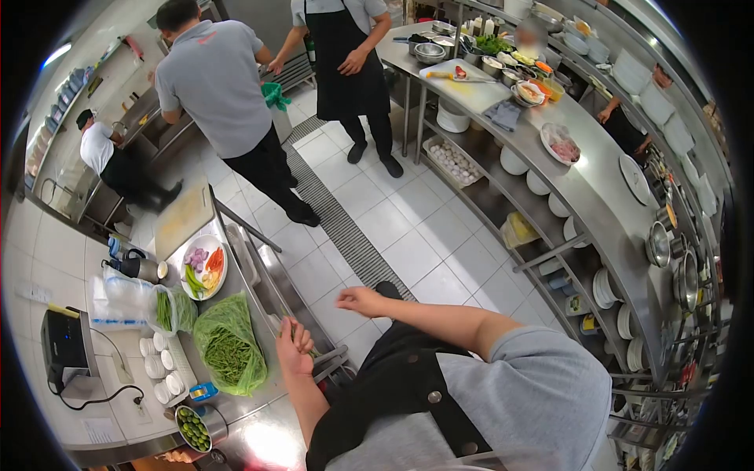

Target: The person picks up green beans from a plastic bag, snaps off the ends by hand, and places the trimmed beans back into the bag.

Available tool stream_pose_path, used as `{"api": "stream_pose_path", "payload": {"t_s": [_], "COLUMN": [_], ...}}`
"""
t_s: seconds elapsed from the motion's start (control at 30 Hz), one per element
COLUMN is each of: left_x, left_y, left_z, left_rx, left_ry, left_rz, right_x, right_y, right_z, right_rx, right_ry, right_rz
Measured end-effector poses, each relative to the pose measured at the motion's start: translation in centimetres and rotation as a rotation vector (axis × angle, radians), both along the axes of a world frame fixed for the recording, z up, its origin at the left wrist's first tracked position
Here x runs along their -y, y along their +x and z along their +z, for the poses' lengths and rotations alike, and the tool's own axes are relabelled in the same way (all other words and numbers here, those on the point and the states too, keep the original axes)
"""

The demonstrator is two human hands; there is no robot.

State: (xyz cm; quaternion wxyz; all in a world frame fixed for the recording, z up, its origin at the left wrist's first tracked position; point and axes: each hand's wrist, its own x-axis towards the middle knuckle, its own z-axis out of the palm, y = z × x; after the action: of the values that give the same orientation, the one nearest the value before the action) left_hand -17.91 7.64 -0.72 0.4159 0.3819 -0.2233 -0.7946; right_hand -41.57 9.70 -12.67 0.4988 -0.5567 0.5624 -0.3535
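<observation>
My left hand [295, 346] is raised over the edge of the steel counter [271, 420] with its fingers curled. Bits of green show beside its fingers, too small to name. To the right, in front of my apron, my right hand [362, 301] is held above the floor, fingers bent together and nothing visible in them. Closest to my left hand lies an opened green plastic bag [255, 369] full of green beans [230, 343]. Behind it are another clear bag of long green vegetables [174, 309] and a white plate [224, 282] of cut vegetables.
A cutting board [184, 220] lies farther along my counter. White containers [161, 365], a blue tape dispenser [203, 391] and a metal pot of green fruits [222, 428] stand near the wall. Two people stand ahead by the floor drain [334, 192]. A long steel worktable [503, 145] curves along the right.
</observation>
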Motion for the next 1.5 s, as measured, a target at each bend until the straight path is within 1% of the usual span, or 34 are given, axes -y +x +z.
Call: {"api": "stream_pose_path", "payload": {"t_s": [0.07,0.13,0.23,0.33,0.37,0.43,0.47,0.5,0.53,0.57,0.63,0.7,0.77,0.8,0.83,0.9,1.0,1.1,1.2,1.33,1.4,1.5], "left_x": [-0.4,-1.1,-1.8,-2.0,-2.0,-2.1,-1.9,-1.6,-1.2,-0.8,0.0,0.2,-0.2,-0.5,-0.8,-1.2,-1.6,-1.8,-2.1,-2.6,-2.6,-2.7], "left_y": [-0.9,-1.1,-1.5,-1.0,-0.9,-0.9,-0.9,-1.0,-1.0,-0.9,-1.1,-1.8,-3.0,-3.6,-4.3,-5.2,-4.6,-4.3,-4.4,-4.2,-3.6,-3.6], "left_z": [0.9,1.4,2.1,2.1,2.0,1.8,2.0,2.5,2.8,2.9,3.4,4.5,4.9,5.1,5.4,5.9,5.4,5.4,5.0,4.0,3.9,4.4], "left_rx": [0.116,0.221,0.336,0.326,0.321,0.306,0.302,0.296,0.289,0.268,0.272,0.267,0.272,0.276,0.293,0.330,0.348,0.373,0.406,0.469,0.510,0.593], "left_ry": [-0.078,-0.161,-0.156,-0.195,-0.206,-0.223,-0.236,-0.250,-0.262,-0.300,-0.305,-0.338,-0.325,-0.318,-0.311,-0.292,-0.459,-0.438,-0.442,-0.507,-0.500,-0.475], "left_rz": [0.004,-0.021,-0.051,-0.121,-0.092,-0.037,0.002,0.044,0.087,0.100,0.158,0.184,0.296,0.357,0.360,0.370,0.161,0.126,0.132,0.133,0.076,-0.014], "right_x": [1.3,1.2,1.9,3.2,3.9,5.5,5.5,6.1,5.5,4.8,4.1,3.5,2.7,2.6,2.7,3.0,3.9,4.5,4.4,4.1,3.9,3.2], "right_y": [3.1,4.0,4.6,3.7,3.2,1.3,-0.6,-1.7,-2.7,-3.1,-2.9,-1.1,0.4,0.7,1.1,2.2,1.9,0.9,0.4,-0.3,-0.9,-1.5], "right_z": [6.0,12.2,14.0,13.5,13.5,15.8,21.2,24.7,29.3,34.0,38.1,38.6,36.3,34.8,33.0,27.9,24.6,23.5,23.0,22.3,22.2,20.9], "right_rx": [0.194,0.278,0.227,0.234,0.199,0.125,0.019,0.001,-0.065,0.163,0.373,0.325,0.047,-0.095,-0.231,-0.137,-0.154,-0.113,-0.117,-0.076,-0.063,0.017], "right_ry": [-0.284,-0.328,-0.317,-0.168,-0.250,-0.409,-0.408,-0.522,-0.622,-0.863,-1.166,-1.301,-1.235,-1.071,-0.900,-0.802,-0.757,-0.540,-0.441,-0.383,-0.339,-0.434], "right_rz": [-0.056,0.036,0.154,0.247,0.330,0.492,0.487,0.380,0.163,0.032,-0.059,0.021,0.323,0.483,0.639,0.477,0.271,0.368,0.375,0.336,0.344,0.305]}}
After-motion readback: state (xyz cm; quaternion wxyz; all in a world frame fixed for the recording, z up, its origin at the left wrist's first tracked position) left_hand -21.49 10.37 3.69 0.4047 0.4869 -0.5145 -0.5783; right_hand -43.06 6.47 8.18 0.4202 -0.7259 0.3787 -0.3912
